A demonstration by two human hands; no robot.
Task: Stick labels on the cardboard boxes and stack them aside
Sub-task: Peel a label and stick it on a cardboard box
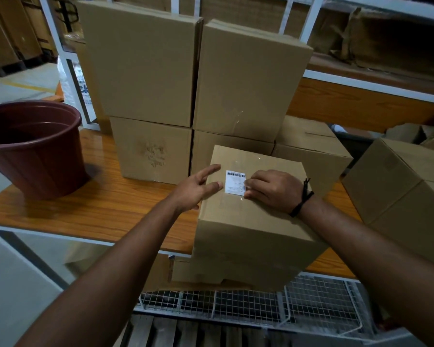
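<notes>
- Two hands on one cardboard box (251,221), which sits at the near edge of the bench (85,209) and overhangs it slightly toward the camera.
- Label (235,183) lying on the box top, a little left of centre, barcode edge away from the camera; appears mostly stuck down, though its right edge is under the fingertips.
- Right hand (273,190) resting flat on the box top, fingers curled loosely and pressing at the label's right edge; gripping nothing.
- Left hand (196,187) spread wide at the box's upper left corner, index finger along the top edge and another fingertip just beside the label's left edge, not on it; steadying the box rather than holding anything.
- To finish well: press from the label's middle outward, sweeping to each corner so no bubble or lifted edge remains, most likely with the left hand bracing the box against sliding.
- Worth checking the lower right corner, which looks hidden under the right fingertips and cannot be judged flat or lifted.
- Four stacked boxes (193,83) standing directly behind, two wide and two high, plus further boxes to the right (398,186); probably where the labelled box goes next.
- Brown bucket (33,146) well apart on the left, clear of the work.
</notes>
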